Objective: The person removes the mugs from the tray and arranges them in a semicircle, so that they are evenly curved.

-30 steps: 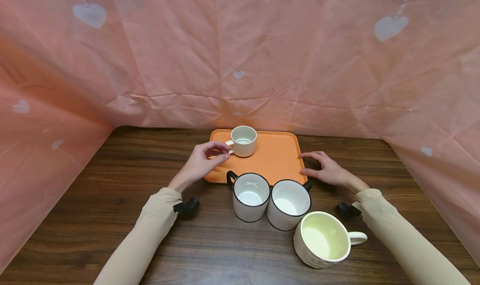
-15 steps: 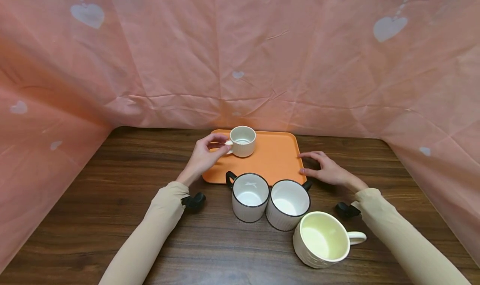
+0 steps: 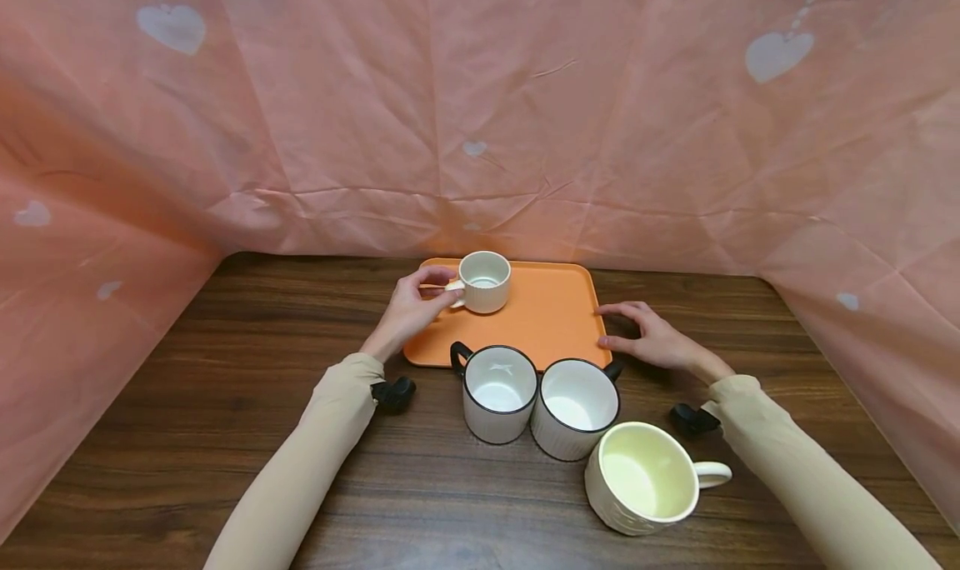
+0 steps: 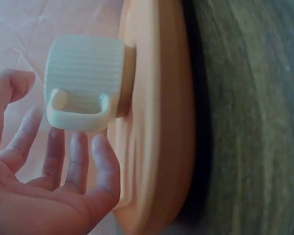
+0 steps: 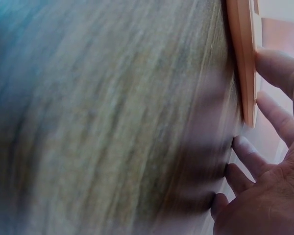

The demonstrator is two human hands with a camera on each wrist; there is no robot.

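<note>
A small white ribbed cup (image 3: 484, 283) stands upright at the back left of an orange tray (image 3: 543, 320), its handle (image 4: 78, 120) facing left. My left hand (image 3: 411, 307) is at that handle, thumb and fingers spread around it. In the left wrist view the thumb stands apart from the cup and the loosely bent fingertips (image 4: 79, 142) come up to the handle; whether they touch it I cannot tell. At the tray's right edge is my right hand (image 3: 651, 338), with thumb and index fingertip at the rim and the other fingers bent loosely near the tabletop.
Two white mugs with black rims and handles, a left one (image 3: 498, 395) and a right one (image 3: 574, 409), stand side by side before the tray. A larger cream mug (image 3: 647, 480) stands nearer, at the right. A pink heart-patterned cloth (image 3: 480, 95) surrounds the dark wood table (image 3: 187, 403).
My left hand has moved slightly right and away from me, closer around the cup's handle. The right hand, the tray and the mugs have stayed in place.
</note>
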